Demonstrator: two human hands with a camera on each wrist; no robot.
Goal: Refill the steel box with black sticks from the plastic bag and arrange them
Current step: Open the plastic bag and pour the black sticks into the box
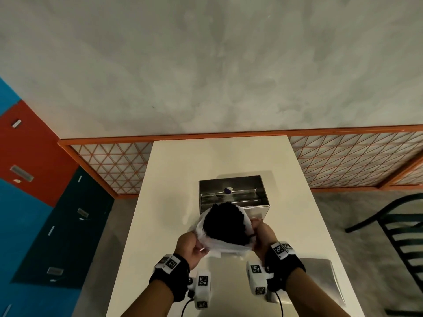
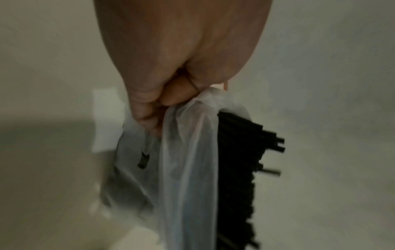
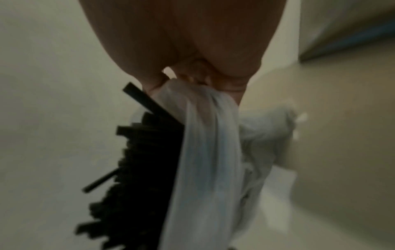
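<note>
Item: plastic bag (image 1: 214,244), thin, translucent white, held above the middle of the white table (image 1: 174,170), toward its near edge. Mouth rolled down and spread wide.

Contents: black sticks (image 1: 225,221), a dense bundle standing on end, tips uneven, a few poking out past the film at the far side.

Left hand (image 1: 191,248): fingers curled, pinching a gathered fold of the bag's left rim; the left wrist view shows the film bunched under the thumb.

Right hand (image 1: 262,235): likewise pinching the right rim, film drawn taut below the fingers in the right wrist view.

Item: steel box (image 1: 233,194), open-topped, just beyond the bag toward the table's far edge. A small white-and-purple object (image 1: 228,190) sits at a crossbar inside; what it is cannot be made out.

Also present: a flat metal sheet or lid (image 1: 320,277) at the near right corner.

Handling, as judged: film soft, slippery, likely to tear if pulled by one point; hold by bunched folds. Sticks look light, stiff and loose, apt to slide and scatter when tipped; best gripped as a bundle round the middle.
</note>
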